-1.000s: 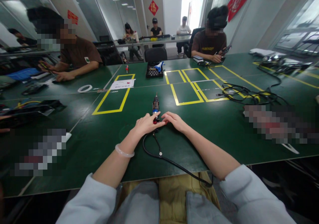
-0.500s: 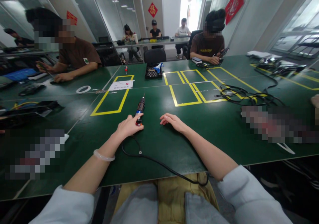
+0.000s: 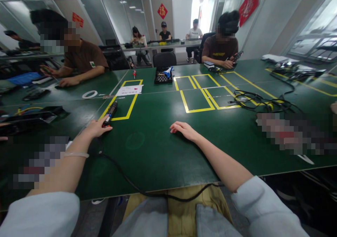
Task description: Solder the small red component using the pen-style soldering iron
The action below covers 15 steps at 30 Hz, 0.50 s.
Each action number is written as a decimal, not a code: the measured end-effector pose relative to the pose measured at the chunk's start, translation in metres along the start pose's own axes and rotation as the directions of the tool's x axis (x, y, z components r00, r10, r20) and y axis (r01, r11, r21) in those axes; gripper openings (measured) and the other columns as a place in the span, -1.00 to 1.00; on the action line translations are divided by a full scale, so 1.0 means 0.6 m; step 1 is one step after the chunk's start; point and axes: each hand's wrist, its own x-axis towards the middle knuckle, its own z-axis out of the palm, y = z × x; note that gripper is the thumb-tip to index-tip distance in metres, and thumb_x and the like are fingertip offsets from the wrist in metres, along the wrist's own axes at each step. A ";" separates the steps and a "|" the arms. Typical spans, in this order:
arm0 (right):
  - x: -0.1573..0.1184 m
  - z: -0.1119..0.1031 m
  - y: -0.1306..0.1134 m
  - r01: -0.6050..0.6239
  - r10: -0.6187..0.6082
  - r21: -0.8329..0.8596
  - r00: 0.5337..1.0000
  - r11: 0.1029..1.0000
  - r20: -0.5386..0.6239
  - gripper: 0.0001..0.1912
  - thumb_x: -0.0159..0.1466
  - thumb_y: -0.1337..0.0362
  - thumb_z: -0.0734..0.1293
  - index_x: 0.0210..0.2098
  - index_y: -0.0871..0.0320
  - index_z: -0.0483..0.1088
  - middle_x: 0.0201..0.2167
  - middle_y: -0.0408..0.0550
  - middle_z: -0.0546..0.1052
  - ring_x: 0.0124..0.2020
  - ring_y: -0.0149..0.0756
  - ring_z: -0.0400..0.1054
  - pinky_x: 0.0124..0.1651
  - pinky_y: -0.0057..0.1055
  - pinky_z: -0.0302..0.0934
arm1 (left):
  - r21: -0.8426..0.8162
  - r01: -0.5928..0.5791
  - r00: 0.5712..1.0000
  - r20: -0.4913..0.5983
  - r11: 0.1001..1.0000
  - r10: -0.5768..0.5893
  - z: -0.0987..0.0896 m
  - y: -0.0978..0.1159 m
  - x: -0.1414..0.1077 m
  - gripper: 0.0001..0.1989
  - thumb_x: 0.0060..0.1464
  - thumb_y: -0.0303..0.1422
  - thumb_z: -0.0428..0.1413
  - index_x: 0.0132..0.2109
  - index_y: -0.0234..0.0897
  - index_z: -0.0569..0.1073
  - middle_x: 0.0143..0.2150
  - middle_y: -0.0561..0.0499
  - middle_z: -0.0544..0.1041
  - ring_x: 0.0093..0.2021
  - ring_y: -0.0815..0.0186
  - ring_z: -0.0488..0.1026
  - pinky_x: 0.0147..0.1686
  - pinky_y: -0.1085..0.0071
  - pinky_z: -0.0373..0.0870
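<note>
At eleven o'clock, the left hand clasps a corded screwdriver. At twelve, the right hand rests, loosely unclenched, on the table.

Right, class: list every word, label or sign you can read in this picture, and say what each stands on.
"福": red diamond sign on the door.
"WASSUP": right-hand brown shirt.
"PARIS", probably, though blurred: white shirt at the back.
Too small or blurred to read: white paper, left red sign, right red sign.
Black tool: no lettering readable.
</note>
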 end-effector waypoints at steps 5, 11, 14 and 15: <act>-0.001 -0.001 -0.002 0.002 -0.002 -0.025 1.000 1.000 0.002 -0.57 0.34 0.00 0.15 -0.20 0.23 0.43 -0.32 0.00 0.56 -0.30 -0.35 0.40 -0.10 -0.38 0.26 | 0.132 0.132 0.990 -0.077 0.982 -0.122 -0.014 0.008 -0.033 -0.21 0.07 0.07 -0.04 0.35 -0.20 0.05 0.10 -0.28 0.31 -0.09 0.02 0.34 -0.19 0.29 0.23; -0.002 0.000 -0.006 -0.006 0.005 -0.041 1.000 0.999 -0.002 -0.60 0.33 0.02 0.18 -0.20 0.23 0.43 -0.31 -0.01 0.56 -0.30 -0.36 0.40 -0.11 -0.39 0.25 | 0.188 0.151 0.942 -0.326 0.971 -0.083 -0.018 0.048 -0.076 -0.54 0.18 -0.13 -0.10 -0.03 -0.48 0.38 -0.03 -0.30 0.40 -0.09 0.02 0.36 -0.15 0.24 0.21; -0.001 0.002 -0.008 -0.010 0.010 -0.044 1.000 0.999 -0.006 -0.62 0.33 0.04 0.19 -0.20 0.22 0.43 -0.32 -0.02 0.56 -0.30 -0.35 0.40 -0.12 -0.38 0.25 | 0.164 0.143 0.932 -0.355 0.976 -0.077 -0.032 0.075 -0.081 -0.59 0.21 -0.18 -0.13 -0.09 -0.45 0.39 -0.09 -0.24 0.45 -0.07 0.02 0.36 -0.07 0.18 0.20; -0.001 0.003 -0.008 -0.011 0.011 -0.045 1.000 0.999 -0.006 -0.63 0.33 0.04 0.19 -0.21 0.22 0.43 -0.32 -0.02 0.56 -0.31 -0.35 0.40 -0.12 -0.38 0.25 | 0.116 0.120 0.936 -0.345 0.986 -0.074 -0.037 0.089 -0.082 -0.59 0.21 -0.16 -0.13 -0.08 -0.43 0.39 -0.10 -0.21 0.46 -0.07 0.03 0.37 -0.08 0.17 0.22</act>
